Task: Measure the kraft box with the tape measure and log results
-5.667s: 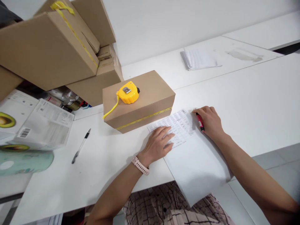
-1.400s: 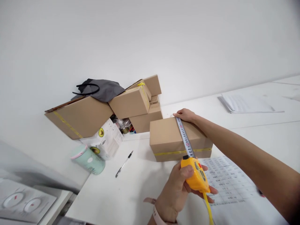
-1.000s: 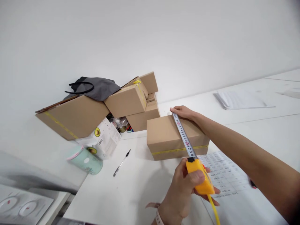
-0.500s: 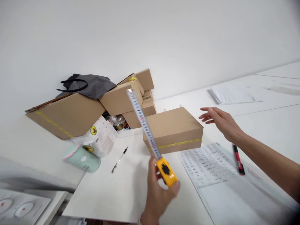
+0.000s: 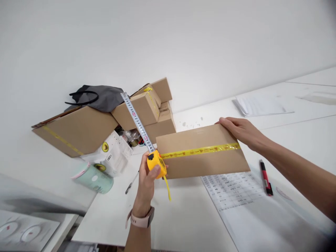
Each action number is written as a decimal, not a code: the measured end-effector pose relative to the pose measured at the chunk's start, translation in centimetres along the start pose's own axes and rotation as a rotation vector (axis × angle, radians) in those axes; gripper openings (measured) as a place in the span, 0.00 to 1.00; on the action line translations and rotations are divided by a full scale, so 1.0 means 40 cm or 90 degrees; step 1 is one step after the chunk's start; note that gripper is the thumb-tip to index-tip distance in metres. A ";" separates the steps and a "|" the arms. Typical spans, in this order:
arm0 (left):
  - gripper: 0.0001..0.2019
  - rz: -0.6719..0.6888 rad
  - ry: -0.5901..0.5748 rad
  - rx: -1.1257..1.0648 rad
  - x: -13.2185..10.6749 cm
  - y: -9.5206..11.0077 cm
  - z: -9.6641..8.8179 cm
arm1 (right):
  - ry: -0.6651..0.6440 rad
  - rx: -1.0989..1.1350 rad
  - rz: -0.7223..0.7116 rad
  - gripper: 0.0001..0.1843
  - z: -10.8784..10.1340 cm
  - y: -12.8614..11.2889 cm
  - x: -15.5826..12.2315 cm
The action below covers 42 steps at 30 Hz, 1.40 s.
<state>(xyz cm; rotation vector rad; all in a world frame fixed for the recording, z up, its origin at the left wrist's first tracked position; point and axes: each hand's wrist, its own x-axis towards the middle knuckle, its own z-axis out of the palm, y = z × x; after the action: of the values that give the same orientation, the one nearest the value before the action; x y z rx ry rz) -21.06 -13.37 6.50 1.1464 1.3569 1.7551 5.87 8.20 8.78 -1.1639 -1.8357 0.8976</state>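
A yellow tape measure [image 5: 156, 164] is in my left hand [image 5: 147, 175], with the thumb pressed on its case. Its metal blade [image 5: 138, 122] sticks out up and to the left, numbers facing me, and a yellow strap dangles below. In front of me a cardboard box [image 5: 202, 140] is tilted so that a face with yellow printed tape shows. My right hand [image 5: 236, 129] grips the box at its upper right edge, thumb on top; the other fingers are mostly hidden behind it. My left fingertips reach the box's lower left corner.
Behind on the left stand more cardboard boxes [image 5: 139, 112], a grey bag [image 5: 105, 96], a white avocado-print box [image 5: 115, 154] and a mint canister [image 5: 93, 178]. A pen [image 5: 131, 183] lies near my left hand. At right are a printed sheet [image 5: 231, 192], a red marker [image 5: 266, 178] and stacked papers [image 5: 258, 106].
My right hand has moved left and taken hold of the box, which is now tipped with its taped face towards me. My left hand has shifted up and left with the tape measure.
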 end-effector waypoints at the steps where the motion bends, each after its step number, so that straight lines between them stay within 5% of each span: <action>1: 0.29 -0.003 -0.003 -0.006 0.005 0.007 0.001 | -0.004 -0.037 0.003 0.31 -0.006 -0.006 0.016; 3: 0.28 -0.007 0.004 -0.020 0.013 0.016 0.007 | 0.011 -0.140 -0.024 0.30 -0.007 -0.016 0.047; 7: 0.29 0.021 0.040 0.012 -0.012 0.020 0.054 | 0.051 -0.266 -0.251 0.20 0.033 -0.037 0.084; 10: 0.35 -0.005 -0.037 0.013 -0.082 0.006 0.118 | 0.009 -0.272 -0.348 0.20 0.079 -0.053 0.080; 13: 0.38 -0.137 -0.171 -0.036 -0.160 -0.032 0.181 | 0.021 -0.276 -0.355 0.21 0.104 -0.059 0.061; 16: 0.38 -0.285 -0.212 -0.025 -0.215 -0.083 0.219 | 0.031 -0.281 -0.354 0.24 0.102 -0.059 0.044; 19: 0.38 -0.354 -0.199 -0.029 -0.253 -0.131 0.232 | 0.023 -0.307 -0.364 0.28 0.092 -0.059 0.033; 29: 0.44 -0.385 -0.102 -0.119 -0.367 -0.268 0.292 | -0.033 -0.374 -0.354 0.33 0.095 -0.091 0.036; 42: 0.42 -0.440 -0.202 -0.185 -0.312 -0.166 0.293 | -0.039 -0.414 -0.454 0.30 0.101 -0.062 0.056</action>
<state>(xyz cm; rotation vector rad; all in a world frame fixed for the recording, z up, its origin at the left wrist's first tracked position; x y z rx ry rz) -5.37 -17.65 -2.03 0.6453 1.0799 1.1580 0.73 8.81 9.57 -0.7097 -2.4340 -0.0844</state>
